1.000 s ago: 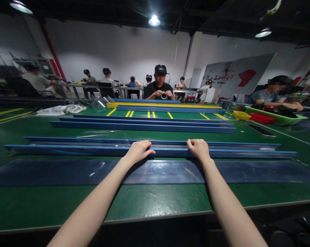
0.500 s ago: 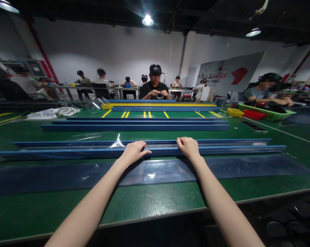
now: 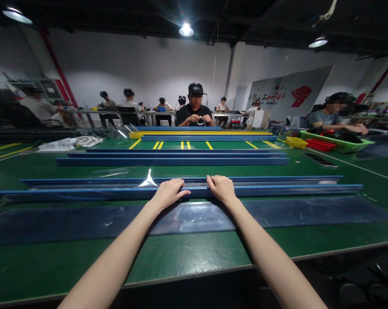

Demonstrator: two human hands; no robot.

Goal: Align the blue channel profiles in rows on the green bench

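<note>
Across the green table point(image 3: 194, 255) lies a long blue rail point(image 3: 84, 195), its ends near the left and right sides. My left hand point(image 3: 169, 192) is closed over this rail just left of the middle, thumb on the near side. To its right, my right hand point(image 3: 222, 188) has its fingers curled over the same rail; a gap separates the two hands. A second blue rail point(image 3: 277, 179) runs close behind. Nearer to me, a flat, glossy transparent strip point(image 3: 194, 217) passes beneath my forearms.
Farther back are more blue rails point(image 3: 174, 162) and a yellow rail point(image 3: 206, 134). At the right lie a phone point(image 3: 320, 160), a yellow tray point(image 3: 295, 142), a red tray point(image 3: 320, 145) and a green basket point(image 3: 351, 147). A person point(image 3: 194, 112) sits opposite; others sit around.
My right hand has moved left along the rail, nearer to my left hand. My left hand stays at about the same place, and the view has shifted slightly.
</note>
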